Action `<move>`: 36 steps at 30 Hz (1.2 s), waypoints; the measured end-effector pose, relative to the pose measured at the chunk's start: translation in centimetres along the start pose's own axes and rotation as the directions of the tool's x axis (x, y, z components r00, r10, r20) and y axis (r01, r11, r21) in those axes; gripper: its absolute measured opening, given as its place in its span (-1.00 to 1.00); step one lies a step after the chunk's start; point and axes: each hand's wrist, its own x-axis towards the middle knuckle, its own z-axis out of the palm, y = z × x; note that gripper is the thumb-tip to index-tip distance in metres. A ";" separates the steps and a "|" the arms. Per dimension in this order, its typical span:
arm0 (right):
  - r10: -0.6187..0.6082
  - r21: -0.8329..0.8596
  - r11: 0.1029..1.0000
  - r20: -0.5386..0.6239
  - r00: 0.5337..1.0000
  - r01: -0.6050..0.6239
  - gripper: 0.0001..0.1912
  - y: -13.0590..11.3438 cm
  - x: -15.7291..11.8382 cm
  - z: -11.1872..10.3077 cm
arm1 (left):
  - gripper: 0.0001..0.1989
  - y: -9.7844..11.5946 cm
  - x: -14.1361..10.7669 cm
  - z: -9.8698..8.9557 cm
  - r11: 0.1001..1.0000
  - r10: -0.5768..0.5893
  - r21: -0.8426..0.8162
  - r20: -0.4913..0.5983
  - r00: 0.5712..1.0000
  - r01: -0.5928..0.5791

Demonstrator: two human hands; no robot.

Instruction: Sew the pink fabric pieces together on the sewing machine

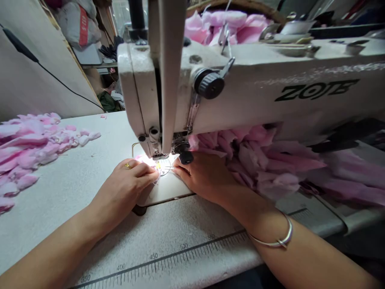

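Note:
Under the lit needle area of the white sewing machine [174,100], both my hands rest on the machine bed. My left hand [129,180], with a ring, is closed with thumb and fingers pinching a small pink fabric piece [140,157] just left of the presser foot. Most of that piece is hidden by fingers and glare. To the right of the needle, my right hand [204,172] is closed, its fingertips around what look like thin metal tweezers [169,167] pointing at the needle plate [165,172]. Gathered pink fabric [255,156] lies behind and beside my right wrist.
A pile of pink fabric pieces [33,144] lies on the left of the white table [99,148]. More pink fabric [228,24] sits behind the machine. A printed ruler scale [168,261] runs along the front edge. Bags [78,24] fill a shelf at back left.

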 end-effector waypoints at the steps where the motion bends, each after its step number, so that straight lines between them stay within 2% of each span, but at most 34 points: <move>1: 0.007 -0.003 1.000 0.003 1.000 -0.007 -0.83 0.0 0.0 0.0 | -0.72 0.1 0.0 0.0 1.000 -0.014 0.000 0.000 1.000 0.014; 7: 0.023 -0.024 0.999 0.015 1.000 -0.023 -0.79 -0.1 0.2 -0.1 | -0.74 1.0 0.5 0.1 0.998 -0.067 0.009 -0.034 0.997 0.067; 13: 0.015 -0.004 1.000 0.022 1.000 -0.015 -0.79 0.1 0.1 0.1 | -0.79 0.4 0.5 0.3 0.996 -0.084 -0.028 -0.103 0.991 0.082; 18: -0.003 0.033 0.999 0.022 1.000 0.003 -0.80 0.3 0.1 0.2 | -0.77 0.6 0.1 -0.1 0.996 -0.039 -0.084 -0.092 0.995 0.031; 28: -0.001 0.038 0.999 0.055 0.998 -0.001 -0.78 0.3 0.2 0.1 | -0.74 2.1 0.3 0.4 0.995 -0.100 0.004 -0.069 0.993 0.100; 33: -0.003 0.031 1.000 0.047 0.999 0.001 -0.79 0.4 0.2 0.2 | -0.78 1.7 0.6 0.7 0.993 -0.104 0.042 -0.137 0.985 0.111; 36: -0.014 0.053 0.999 0.056 0.998 0.011 -0.79 0.5 0.2 0.1 | -0.82 1.2 0.8 0.4 0.984 -0.180 -0.026 -0.170 0.969 0.178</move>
